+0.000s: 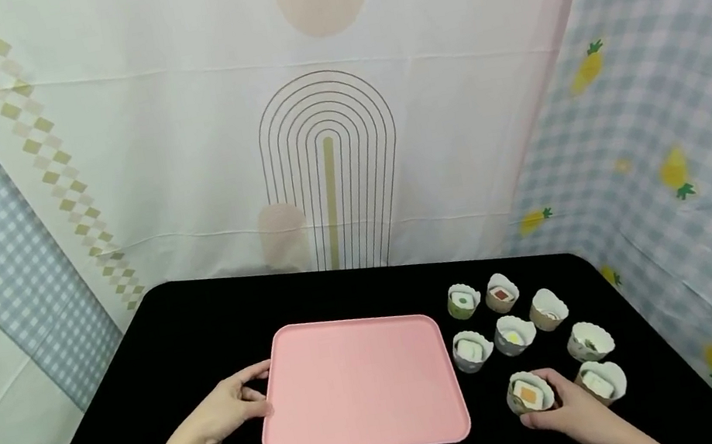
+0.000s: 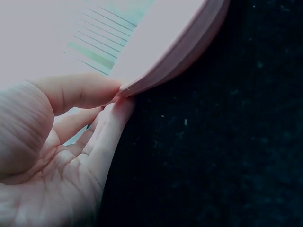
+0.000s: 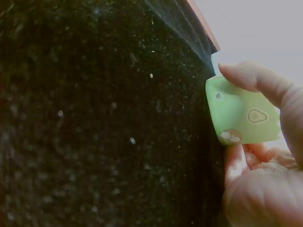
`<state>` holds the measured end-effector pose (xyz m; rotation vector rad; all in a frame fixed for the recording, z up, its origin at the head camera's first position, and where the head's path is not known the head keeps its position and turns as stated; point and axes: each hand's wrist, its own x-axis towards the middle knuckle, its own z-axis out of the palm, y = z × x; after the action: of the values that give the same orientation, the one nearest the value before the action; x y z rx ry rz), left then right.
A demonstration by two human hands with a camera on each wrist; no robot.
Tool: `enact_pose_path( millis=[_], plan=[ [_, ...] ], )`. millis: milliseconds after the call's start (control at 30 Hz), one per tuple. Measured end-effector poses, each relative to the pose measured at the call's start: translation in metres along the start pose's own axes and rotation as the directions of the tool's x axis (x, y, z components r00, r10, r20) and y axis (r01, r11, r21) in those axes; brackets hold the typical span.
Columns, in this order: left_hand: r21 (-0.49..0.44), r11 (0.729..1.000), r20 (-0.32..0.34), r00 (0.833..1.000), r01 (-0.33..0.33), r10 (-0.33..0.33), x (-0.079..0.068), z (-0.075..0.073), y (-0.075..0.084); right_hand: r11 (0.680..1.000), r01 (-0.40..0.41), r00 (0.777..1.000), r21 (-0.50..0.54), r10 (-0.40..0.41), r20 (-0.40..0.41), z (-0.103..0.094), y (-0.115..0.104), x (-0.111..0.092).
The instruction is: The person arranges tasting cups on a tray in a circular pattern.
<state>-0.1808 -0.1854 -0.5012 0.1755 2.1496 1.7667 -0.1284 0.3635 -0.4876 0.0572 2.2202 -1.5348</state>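
A pink rectangular tray (image 1: pixel 362 386) lies on the black table, its surface bare. My left hand (image 1: pixel 228 410) pinches the tray's left rim between thumb and fingers; the left wrist view shows the thumb (image 2: pixel 85 92) on the rim. At the right, my right hand (image 1: pixel 564 407) grips a paper baking cup (image 1: pixel 521 406) holding a white piece with an orange square on top. In the right wrist view this cup (image 3: pixel 241 111) is green with an avocado print, held between thumb and fingers.
Several similar paper cups with white pieces stand right of the tray, among them a green one (image 1: pixel 461 302), one with a brown-red square (image 1: pixel 501 293) and one (image 1: pixel 600 382) beside my right hand. Patterned curtains (image 1: pixel 177 165) hang behind the black table (image 1: pixel 216 316).
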Motion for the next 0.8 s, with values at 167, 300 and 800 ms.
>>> enact_pose_path(
  millis=[167,300,800],
  plan=[
    [0.027,1.0,-0.039,0.999,-0.001,0.002,-0.001,0.001,0.0,0.999,0.013,0.999,-0.052,-0.015,-0.035,0.003,-0.001,0.002],
    [0.065,0.998,-0.063,0.998,0.007,-0.003,-0.001,0.005,-0.003,0.998,0.012,0.997,-0.067,-0.016,-0.069,0.005,0.001,0.0],
    [0.046,0.998,-0.086,0.996,0.043,-0.039,0.001,0.004,-0.003,0.985,-0.063,0.969,-0.16,0.023,-0.244,0.012,-0.017,0.001]
  ],
)
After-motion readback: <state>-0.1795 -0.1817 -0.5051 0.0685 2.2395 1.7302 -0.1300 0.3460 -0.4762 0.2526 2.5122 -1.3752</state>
